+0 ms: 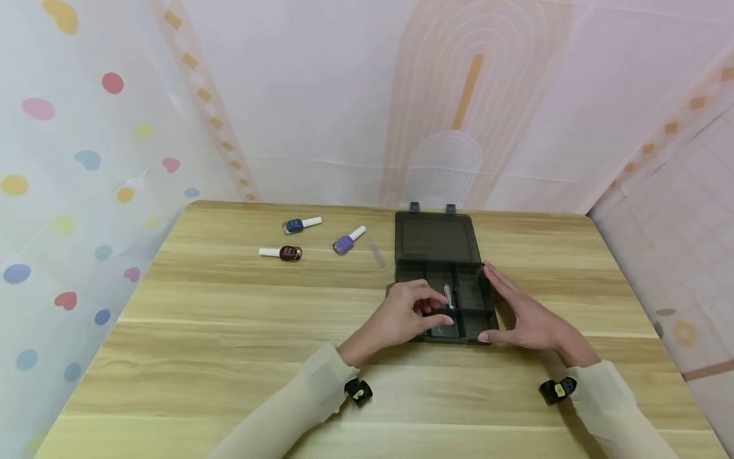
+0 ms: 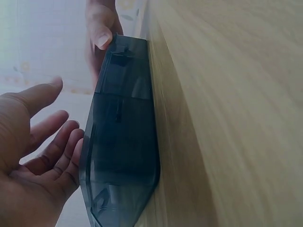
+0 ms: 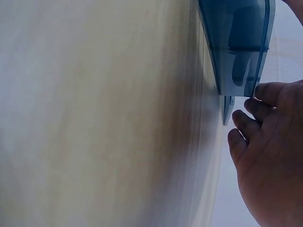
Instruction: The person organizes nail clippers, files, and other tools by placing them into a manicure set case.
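Note:
A dark see-through compartment box point(image 1: 473, 324) lies on the table with its lid point(image 1: 438, 237) folded back flat behind it. My left hand point(image 1: 410, 310) hovers over the front left of the box, fingers loosely bent, thumb and index finger apart. Nothing shows between them in the left wrist view. Close by its fingertips, a small silver nail clipper point(image 1: 449, 296) lies in a middle compartment. My right hand point(image 1: 530, 319) rests against the box's right side, its thumb at the front corner and its straight fingers point(image 3: 260, 109) touching near the back corner.
Left of the box lie three nail polish bottles with white caps: blue point(image 1: 295, 225), dark red point(image 1: 290, 253) and purple point(image 1: 344, 244). A thin greyish strip point(image 1: 376, 255) lies between the purple bottle and the lid. Behind the wooden table point(image 1: 229, 357) hangs a patterned cloth point(image 1: 321, 115).

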`<state>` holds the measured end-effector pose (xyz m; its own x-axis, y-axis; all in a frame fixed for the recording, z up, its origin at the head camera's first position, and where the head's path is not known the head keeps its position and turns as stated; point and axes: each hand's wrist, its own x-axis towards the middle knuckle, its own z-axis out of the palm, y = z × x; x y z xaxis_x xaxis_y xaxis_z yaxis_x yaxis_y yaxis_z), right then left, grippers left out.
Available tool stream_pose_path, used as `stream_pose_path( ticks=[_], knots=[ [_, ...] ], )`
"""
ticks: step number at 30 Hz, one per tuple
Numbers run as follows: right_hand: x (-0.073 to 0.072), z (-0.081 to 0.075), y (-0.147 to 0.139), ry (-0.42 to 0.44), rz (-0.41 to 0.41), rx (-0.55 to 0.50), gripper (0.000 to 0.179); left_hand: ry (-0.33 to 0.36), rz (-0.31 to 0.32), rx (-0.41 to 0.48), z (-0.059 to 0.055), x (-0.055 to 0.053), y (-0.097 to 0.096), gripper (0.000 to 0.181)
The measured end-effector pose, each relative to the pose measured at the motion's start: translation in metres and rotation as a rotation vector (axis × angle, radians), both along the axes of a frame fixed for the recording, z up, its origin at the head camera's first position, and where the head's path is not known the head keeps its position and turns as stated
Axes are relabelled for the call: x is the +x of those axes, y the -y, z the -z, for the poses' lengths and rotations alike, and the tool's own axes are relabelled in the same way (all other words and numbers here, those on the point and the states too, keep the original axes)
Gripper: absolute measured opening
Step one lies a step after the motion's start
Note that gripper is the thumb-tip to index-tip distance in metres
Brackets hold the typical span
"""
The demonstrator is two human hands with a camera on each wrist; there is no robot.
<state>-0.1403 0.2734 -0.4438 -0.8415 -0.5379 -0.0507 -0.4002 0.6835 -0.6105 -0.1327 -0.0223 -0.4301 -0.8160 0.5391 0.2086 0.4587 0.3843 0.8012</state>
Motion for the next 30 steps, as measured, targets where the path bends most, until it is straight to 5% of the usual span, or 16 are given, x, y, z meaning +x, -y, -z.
stream_pose_path(
  ticks=[9,30],
  knots=[
    [0.001,0.001,-0.001,0.003,0.011,0.0,0.123,0.021,0.007,-0.009,-0.003,-0.001,0.008,0.045],
    [0.0,0.001,0.0,-0.013,0.003,0.015,0.122,-0.001,-0.156,-0.067,0.0,-0.017,0.046,0.075]
  ],
)
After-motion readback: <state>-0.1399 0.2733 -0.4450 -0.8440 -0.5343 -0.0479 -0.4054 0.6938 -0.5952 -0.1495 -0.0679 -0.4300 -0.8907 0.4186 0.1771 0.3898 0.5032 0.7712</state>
